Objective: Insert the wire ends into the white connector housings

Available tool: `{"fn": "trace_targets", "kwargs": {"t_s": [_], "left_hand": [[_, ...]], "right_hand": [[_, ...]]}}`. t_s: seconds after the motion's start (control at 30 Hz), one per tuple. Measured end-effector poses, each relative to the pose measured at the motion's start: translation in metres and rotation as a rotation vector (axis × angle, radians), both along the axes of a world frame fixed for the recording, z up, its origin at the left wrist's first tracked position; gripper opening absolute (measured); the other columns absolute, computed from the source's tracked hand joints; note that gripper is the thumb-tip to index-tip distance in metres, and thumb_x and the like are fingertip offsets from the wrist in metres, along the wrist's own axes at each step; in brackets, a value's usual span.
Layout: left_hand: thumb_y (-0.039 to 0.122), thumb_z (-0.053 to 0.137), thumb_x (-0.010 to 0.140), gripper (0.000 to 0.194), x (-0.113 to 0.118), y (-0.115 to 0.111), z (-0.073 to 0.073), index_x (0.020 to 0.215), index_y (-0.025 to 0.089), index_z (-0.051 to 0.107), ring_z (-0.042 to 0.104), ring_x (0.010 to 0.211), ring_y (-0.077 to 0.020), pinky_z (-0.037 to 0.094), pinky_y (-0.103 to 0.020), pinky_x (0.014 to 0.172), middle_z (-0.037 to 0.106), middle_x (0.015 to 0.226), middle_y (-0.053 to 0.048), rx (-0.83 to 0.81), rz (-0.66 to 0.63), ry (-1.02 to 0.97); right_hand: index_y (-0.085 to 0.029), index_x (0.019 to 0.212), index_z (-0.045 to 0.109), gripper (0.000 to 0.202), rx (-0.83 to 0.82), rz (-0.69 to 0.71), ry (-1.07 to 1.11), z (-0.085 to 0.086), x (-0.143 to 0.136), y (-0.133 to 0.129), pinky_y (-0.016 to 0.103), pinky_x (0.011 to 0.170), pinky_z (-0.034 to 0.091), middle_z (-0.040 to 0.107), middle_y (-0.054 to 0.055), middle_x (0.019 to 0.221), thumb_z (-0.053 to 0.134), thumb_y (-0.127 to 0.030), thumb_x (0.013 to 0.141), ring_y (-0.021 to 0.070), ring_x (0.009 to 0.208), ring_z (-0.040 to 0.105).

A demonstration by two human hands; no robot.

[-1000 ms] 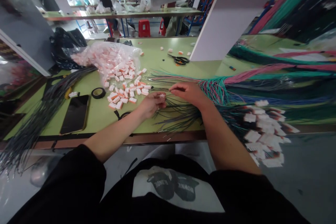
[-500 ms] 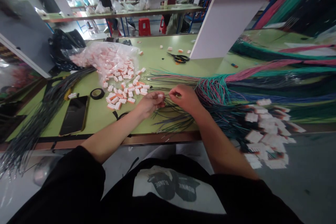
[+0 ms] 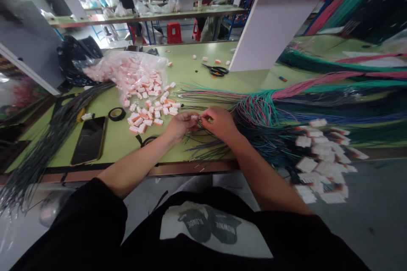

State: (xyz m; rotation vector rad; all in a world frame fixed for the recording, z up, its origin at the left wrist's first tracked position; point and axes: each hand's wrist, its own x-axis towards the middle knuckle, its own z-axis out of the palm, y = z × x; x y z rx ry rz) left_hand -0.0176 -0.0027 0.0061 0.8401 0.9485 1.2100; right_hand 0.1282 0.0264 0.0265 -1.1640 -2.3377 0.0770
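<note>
Between the fingertips of my left hand [image 3: 182, 125] is a small white and orange connector [image 3: 194, 117]. My right hand [image 3: 218, 122] pinches a thin wire right beside it, and the fingertips of both hands nearly touch. Loose wires [image 3: 210, 150] fan out over the table under and in front of my hands. Left of my left hand lies a pile of white and orange connectors [image 3: 144, 114], spilling from a clear plastic bag [image 3: 127, 70]. To the right, finished-looking bundles end in many white connectors [image 3: 324, 148] near the table edge.
Black scissors [image 3: 216, 70] lie behind my hands, near a white post [image 3: 267, 21]. At the left are a phone [image 3: 89, 140], black tape [image 3: 116, 114] and a dark wire bundle [image 3: 57, 135]. Green and pink wires [image 3: 259, 108] stretch rightward. Red stools [image 3: 174, 32] stand beyond the table.
My right hand has moved slightly left, closer to my left hand and the connector. My left hand has kept nearly the same place and grip.
</note>
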Motion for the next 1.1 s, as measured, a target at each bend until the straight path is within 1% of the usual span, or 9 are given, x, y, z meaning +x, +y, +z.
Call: {"fn": "trace_targets", "kwargs": {"t_s": [0.13,0.27,0.4,0.6,0.73,0.8,0.93,1.03,1.1], "left_hand": [[0.014,0.07,0.065,0.013,0.0,-0.001,0.002,0.077,0.011,0.065,0.051,0.052,-0.006,0.045,-0.022,0.057,0.059,0.061,0.001,0.001,0.0,0.048],[0.018,0.073,0.063,0.018,-0.001,-0.001,0.004,0.077,0.011,0.065,0.052,0.051,-0.0063,0.045,-0.023,0.056,0.059,0.062,0.001,-0.009,-0.005,0.029],[0.02,0.075,0.06,0.023,-0.001,-0.001,0.003,0.077,0.01,0.064,0.051,0.049,-0.0062,0.044,-0.023,0.054,0.057,0.059,0.002,-0.011,-0.012,0.013],[0.018,0.073,0.063,0.014,0.0,-0.001,0.002,0.073,0.011,0.066,0.05,0.049,-0.0056,0.045,-0.022,0.056,0.058,0.059,0.002,-0.022,0.023,0.103],[0.021,0.073,0.064,0.015,0.002,-0.002,0.006,0.072,0.013,0.065,0.049,0.048,-0.0053,0.045,-0.021,0.053,0.058,0.056,0.003,0.007,0.042,0.135],[0.024,0.073,0.064,0.02,0.003,-0.002,0.01,0.077,0.013,0.064,0.051,0.049,-0.0056,0.045,-0.02,0.053,0.059,0.058,0.003,0.07,0.039,0.13],[0.022,0.073,0.063,0.036,0.002,-0.002,0.015,0.095,0.016,0.059,0.056,0.057,-0.0066,0.048,-0.022,0.061,0.063,0.068,0.003,0.185,0.075,0.109],[0.018,0.071,0.064,0.031,0.002,-0.002,0.014,0.091,0.014,0.057,0.058,0.061,-0.008,0.049,-0.024,0.065,0.064,0.074,0.0,0.22,0.073,0.104],[0.017,0.068,0.065,0.026,0.003,-0.003,0.012,0.088,0.014,0.057,0.059,0.063,-0.0095,0.049,-0.026,0.067,0.064,0.075,-0.001,0.239,0.04,0.112]], "right_hand": [[-0.02,0.07,0.064,0.016,-0.083,0.015,0.069,-0.003,0.0,0.001,0.028,0.063,0.036,0.064,0.004,0.071,0.05,-0.025,0.075,0.0169,0.069,0.053],[-0.019,0.072,0.063,0.014,-0.169,0.019,0.193,-0.004,0.005,0.004,0.027,0.062,0.037,0.064,0.003,0.072,0.051,-0.026,0.073,0.015,0.066,0.052],[-0.018,0.069,0.062,0.013,-0.186,-0.005,0.173,-0.003,0.006,0.004,0.027,0.061,0.036,0.063,0.003,0.069,0.051,-0.024,0.071,0.0146,0.063,0.051],[-0.019,0.068,0.062,0.014,-0.163,0.005,0.135,-0.005,0.001,0.002,0.027,0.061,0.036,0.063,0.004,0.068,0.05,-0.024,0.073,0.0151,0.063,0.051],[-0.019,0.071,0.063,0.016,-0.228,0.013,0.139,-0.005,0.002,0.006,0.028,0.064,0.038,0.065,0.004,0.072,0.051,-0.028,0.076,0.0164,0.068,0.054],[-0.018,0.079,0.064,0.019,-0.287,0.046,0.191,-0.002,0.005,0.009,0.029,0.069,0.041,0.066,0.005,0.08,0.049,-0.031,0.078,0.0174,0.076,0.057],[-0.019,0.112,0.055,0.036,-0.431,0.192,0.317,0.006,0.016,0.007,0.032,0.075,0.044,0.065,0.005,0.095,0.046,-0.037,0.081,0.017,0.085,0.058],[-0.02,0.124,0.046,0.052,-0.494,0.251,0.306,0.014,0.027,-0.001,0.032,0.075,0.045,0.065,0.002,0.088,0.055,-0.037,0.076,0.0162,0.08,0.058],[-0.02,0.124,0.047,0.056,-0.464,0.216,0.316,0.021,0.035,-0.009,0.032,0.075,0.045,0.064,0.002,0.088,0.061,-0.032,0.071,0.0164,0.08,0.058]]}}
